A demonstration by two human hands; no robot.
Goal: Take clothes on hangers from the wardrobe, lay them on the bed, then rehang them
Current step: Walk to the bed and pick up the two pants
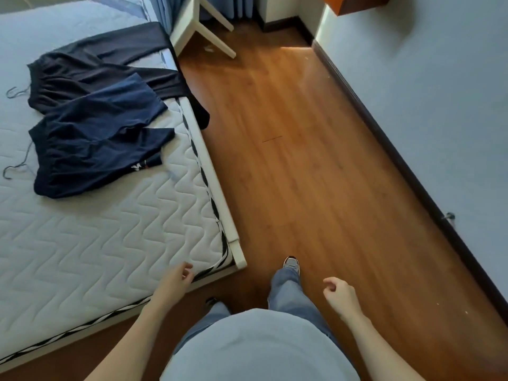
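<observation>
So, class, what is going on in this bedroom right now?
A person stands on the wooden floor by the bed corner, both hands empty. The left hand hangs loosely curled over the mattress corner, the right hand over the floor. On the bed lie black trousers, one leg draped off the edge, and a navy garment overlapping them, both on wire hangers.

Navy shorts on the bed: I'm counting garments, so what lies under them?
The navy shorts lie partly over the black trousers, on the mattress. A hanger hook pokes out at their waistband; the rest of that hanger is covered.
</observation>
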